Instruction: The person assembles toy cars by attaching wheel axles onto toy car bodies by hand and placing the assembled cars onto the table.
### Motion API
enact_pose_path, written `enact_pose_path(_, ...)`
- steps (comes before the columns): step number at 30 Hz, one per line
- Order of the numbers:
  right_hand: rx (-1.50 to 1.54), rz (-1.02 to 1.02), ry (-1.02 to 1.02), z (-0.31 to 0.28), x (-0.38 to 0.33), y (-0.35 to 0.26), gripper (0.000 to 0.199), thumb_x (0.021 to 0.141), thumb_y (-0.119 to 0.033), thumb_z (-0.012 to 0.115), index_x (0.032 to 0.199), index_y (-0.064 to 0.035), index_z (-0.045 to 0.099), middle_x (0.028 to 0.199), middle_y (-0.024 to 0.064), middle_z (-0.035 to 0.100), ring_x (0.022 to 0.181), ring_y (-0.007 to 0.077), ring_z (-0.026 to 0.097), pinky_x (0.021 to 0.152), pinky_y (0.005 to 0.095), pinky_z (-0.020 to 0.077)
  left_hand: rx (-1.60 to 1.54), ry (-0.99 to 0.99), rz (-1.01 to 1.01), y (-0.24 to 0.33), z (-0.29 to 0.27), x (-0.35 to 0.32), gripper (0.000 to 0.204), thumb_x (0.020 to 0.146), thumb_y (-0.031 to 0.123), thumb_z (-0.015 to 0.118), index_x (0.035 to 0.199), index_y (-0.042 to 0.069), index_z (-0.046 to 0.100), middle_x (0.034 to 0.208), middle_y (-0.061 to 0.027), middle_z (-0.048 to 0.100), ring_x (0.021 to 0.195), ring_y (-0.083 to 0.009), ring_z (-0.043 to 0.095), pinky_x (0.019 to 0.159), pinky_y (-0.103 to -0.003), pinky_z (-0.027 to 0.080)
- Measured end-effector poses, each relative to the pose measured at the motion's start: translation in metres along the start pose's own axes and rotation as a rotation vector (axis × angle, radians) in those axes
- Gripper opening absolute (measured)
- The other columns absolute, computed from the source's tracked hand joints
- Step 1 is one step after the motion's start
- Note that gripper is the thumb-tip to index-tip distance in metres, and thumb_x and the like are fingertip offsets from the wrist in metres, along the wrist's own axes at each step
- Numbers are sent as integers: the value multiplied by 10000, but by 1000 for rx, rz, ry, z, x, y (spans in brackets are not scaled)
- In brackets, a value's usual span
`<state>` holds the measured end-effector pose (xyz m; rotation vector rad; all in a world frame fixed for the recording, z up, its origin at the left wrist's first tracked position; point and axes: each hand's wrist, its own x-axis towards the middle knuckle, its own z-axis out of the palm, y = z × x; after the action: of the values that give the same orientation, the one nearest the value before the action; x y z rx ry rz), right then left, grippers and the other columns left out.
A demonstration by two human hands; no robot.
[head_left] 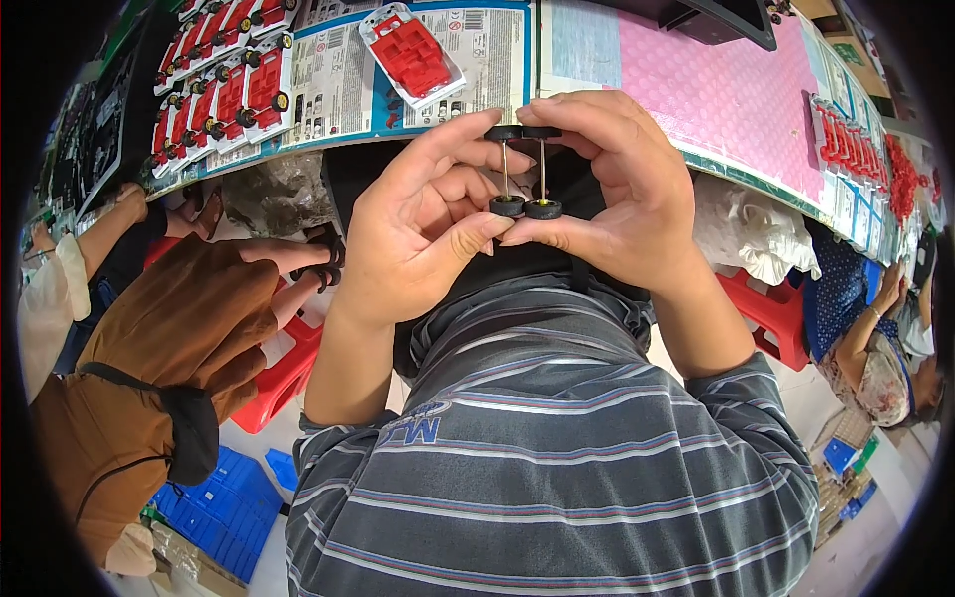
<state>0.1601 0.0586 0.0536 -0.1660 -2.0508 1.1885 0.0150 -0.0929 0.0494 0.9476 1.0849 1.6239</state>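
My left hand (393, 224) pinches a toy wheel axle (506, 171), a thin metal rod with a small black wheel at each end. Another wheel axle (542, 171) of the same kind is held between the thumb and fingers of my right hand (642, 189). Both rods stand side by side, with their wheels touching or nearly so, in front of my body. Just beyond my hands, a red toy car base in a white shell (413, 58) lies on the table; no wheels show on it.
Rows of red and white toy cars with wheels (231, 92) stand at the left. Pink bubble wrap (711, 95) covers the table's right side, with more red car parts (851, 144) at its edge. A black bin (711, 18) is at the back. Co-workers sit at both sides.
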Motion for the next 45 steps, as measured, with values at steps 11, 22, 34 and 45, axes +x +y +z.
enact_pose_path(11,-347,216,15,19,-4,28,699,632,-259,948,1207,-19,632,1069,123,674,932,256,649,834,349,532,1074,434,152,22,-86,30,545,877,49,714,1391,76,533,1173,-76,568,893,-154,557,752,-266,476)
enact_pose_path(22,-625,172,33,100,53,45,639,689,-204,896,1213,13,600,1073,188,608,1006,381,595,887,438,500,1242,238,268,12,-132,81,586,884,86,700,1433,109,493,1426,-160,520,1254,-345,539,1077,-418,430)
enact_pose_path(34,-408,84,-109,69,60,61,575,670,-102,875,1185,-6,639,1147,165,637,1088,372,611,945,426,508,1442,-19,188,35,-141,74,532,902,95,681,1408,81,518,1411,-169,540,1318,-348,497,1117,-418,406)
enact_pose_path(45,-391,64,-153,65,60,61,584,716,-130,851,1234,6,618,1192,181,635,1133,383,599,980,428,496,1196,-46,29,40,-145,64,517,889,39,685,1383,63,532,1341,-131,564,1133,-245,600,913,-338,517)
